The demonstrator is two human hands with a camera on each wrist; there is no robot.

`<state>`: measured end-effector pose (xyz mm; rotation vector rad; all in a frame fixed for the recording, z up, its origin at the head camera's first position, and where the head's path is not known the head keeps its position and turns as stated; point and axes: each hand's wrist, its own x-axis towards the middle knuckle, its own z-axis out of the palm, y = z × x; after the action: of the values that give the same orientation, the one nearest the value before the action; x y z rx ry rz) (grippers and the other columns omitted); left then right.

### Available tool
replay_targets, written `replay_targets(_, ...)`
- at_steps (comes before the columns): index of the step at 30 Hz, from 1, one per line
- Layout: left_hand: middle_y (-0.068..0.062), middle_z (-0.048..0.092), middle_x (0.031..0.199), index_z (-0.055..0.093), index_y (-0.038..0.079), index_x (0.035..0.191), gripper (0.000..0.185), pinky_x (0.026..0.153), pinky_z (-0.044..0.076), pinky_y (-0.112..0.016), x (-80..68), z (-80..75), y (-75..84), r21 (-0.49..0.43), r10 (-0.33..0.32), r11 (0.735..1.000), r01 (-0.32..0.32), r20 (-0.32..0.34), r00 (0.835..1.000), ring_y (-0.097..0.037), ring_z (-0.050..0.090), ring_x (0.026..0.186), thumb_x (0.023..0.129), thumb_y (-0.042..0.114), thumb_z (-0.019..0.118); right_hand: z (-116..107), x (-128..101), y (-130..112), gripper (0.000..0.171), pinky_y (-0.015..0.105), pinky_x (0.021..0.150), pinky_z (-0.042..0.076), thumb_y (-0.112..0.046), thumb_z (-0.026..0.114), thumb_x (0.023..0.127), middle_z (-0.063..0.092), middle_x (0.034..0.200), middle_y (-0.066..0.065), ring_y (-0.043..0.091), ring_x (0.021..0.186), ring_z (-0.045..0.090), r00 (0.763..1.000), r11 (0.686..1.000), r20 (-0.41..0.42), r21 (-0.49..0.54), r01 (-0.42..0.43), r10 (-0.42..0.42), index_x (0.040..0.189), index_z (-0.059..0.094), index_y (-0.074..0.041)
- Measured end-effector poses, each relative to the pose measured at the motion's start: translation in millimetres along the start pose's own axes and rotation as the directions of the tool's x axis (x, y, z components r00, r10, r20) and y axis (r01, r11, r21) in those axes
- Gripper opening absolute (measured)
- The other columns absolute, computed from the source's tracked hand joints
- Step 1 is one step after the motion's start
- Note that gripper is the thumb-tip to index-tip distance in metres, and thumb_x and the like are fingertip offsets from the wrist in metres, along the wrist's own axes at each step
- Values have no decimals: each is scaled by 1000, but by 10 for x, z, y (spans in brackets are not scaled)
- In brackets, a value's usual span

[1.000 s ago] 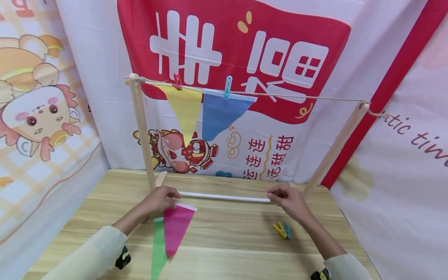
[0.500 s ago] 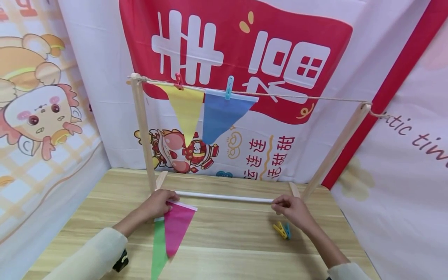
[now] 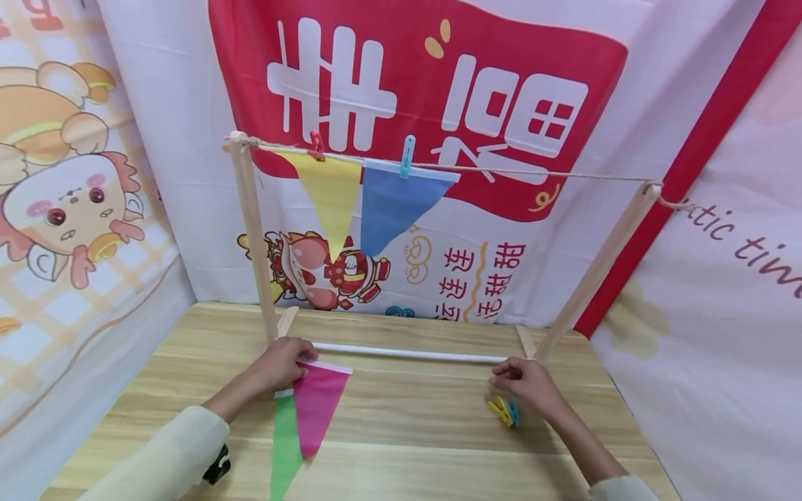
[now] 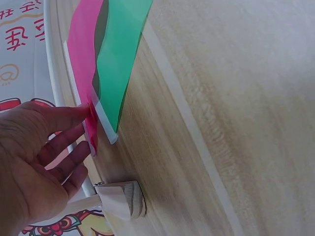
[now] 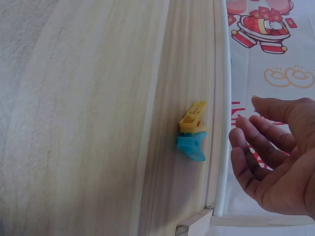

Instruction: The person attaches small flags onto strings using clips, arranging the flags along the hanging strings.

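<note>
Pink pennant [image 3: 316, 407] and green pennant [image 3: 284, 445] lie overlapped on the wooden bench [image 3: 407, 431], points trailing toward 6 o'clock and white hems toward 12. My left hand [image 3: 282, 362] rests on the pink pennant's top corner; in the left wrist view my fingers [image 4: 61, 142] lie nearly straight, fingertips touching the hem, with nothing pinched. I judge both pennants thin, limp and very light, likely to slide over each other and over the smooth wood, so the stiffer white hem [image 4: 78, 83] is the place to take hold, pinching at the corner to peel pink from green beneath it.

My right hand [image 3: 529, 383] hangs loosely curled and holds nothing, just at 12 o'clock of two pegs, a yellow peg [image 5: 193, 118] and a blue peg [image 5: 192, 146], which lie touching end to end on the bench. These look like small, rigid plastic, sprung and easy to pinch by the tails.

Beyond both hands, at 12 o'clock, a white rod [image 3: 407, 353] joins the feet of a wooden frame [image 3: 253, 229]. Its string [image 3: 532, 172] carries a yellow flag [image 3: 328, 202] and a blue flag [image 3: 391, 209], each pegged on.
</note>
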<state>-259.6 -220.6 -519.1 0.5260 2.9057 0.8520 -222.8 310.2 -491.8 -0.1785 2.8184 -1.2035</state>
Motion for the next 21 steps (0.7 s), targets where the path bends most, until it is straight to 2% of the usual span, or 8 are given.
replay_targets(4,-7,83,103,84,5,108,32,99,66,-52,-3,-18,21,-13,-8,1000,8,-6,1000,-22,75,100,79,-10,82,-2,-23,41,23,22,74,59,-15,89,98,83,97,8,14,87,72,1000,1000,12,3,11,-11,111,82,3)
replay_targets(12,-5,79,97,83,5,104,28,91,65,-45,9,-68,43,-64,-69,996,69,4,998,-18,70,92,79,-10,84,4,-34,67,27,23,75,61,-13,91,96,82,96,8,16,87,73,999,1000,39,-1,16,-16,113,81,5)
replay_targets(16,-1,79,92,83,10,96,24,89,63,-43,27,-73,10,-44,-64,997,64,2,998,-15,69,87,78,-5,91,22,-28,73,29,22,75,61,-14,92,94,82,96,8,15,88,72,999,1000,45,-10,9,-8,113,80,5)
replay_targets(21,5,78,84,82,17,87,20,90,56,-47,53,-63,-37,-3,-65,998,65,-8,998,-13,67,82,80,2,94,48,-33,82,31,23,76,61,-15,94,92,82,95,6,14,88,73,999,999,38,-32,13,-11,112,81,4)
